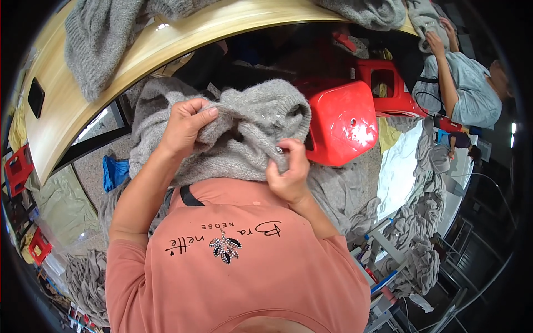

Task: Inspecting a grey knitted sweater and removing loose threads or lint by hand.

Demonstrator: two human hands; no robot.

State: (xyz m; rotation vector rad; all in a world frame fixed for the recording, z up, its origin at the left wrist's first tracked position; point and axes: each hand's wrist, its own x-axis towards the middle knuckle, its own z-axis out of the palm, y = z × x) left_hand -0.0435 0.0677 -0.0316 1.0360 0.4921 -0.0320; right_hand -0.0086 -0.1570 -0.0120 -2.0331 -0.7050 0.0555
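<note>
A grey knitted garment (227, 158), fuzzy and with a ribbed edge, lies bunched across my lap. My left hand (189, 125) pinches a fold of its knit between thumb and fingers, near the middle of the heap. Lower and to the right, my right hand (291, 172) has its thumb and fingers curled on the same garment near the ribbed part. A small dark, shiny spot shows at the right fingertips; what it is I cannot make out. Some of the garment is hidden behind my hands.
A curved wooden table (250, 16) runs along the far side, with grey knitwear (105, 50) and a black phone (35, 97) on it. A red stool (344, 122) stands close on the right. Beyond it a co-worker (463, 89) handles grey knitwear. Knitwear piles (413, 222) lie right.
</note>
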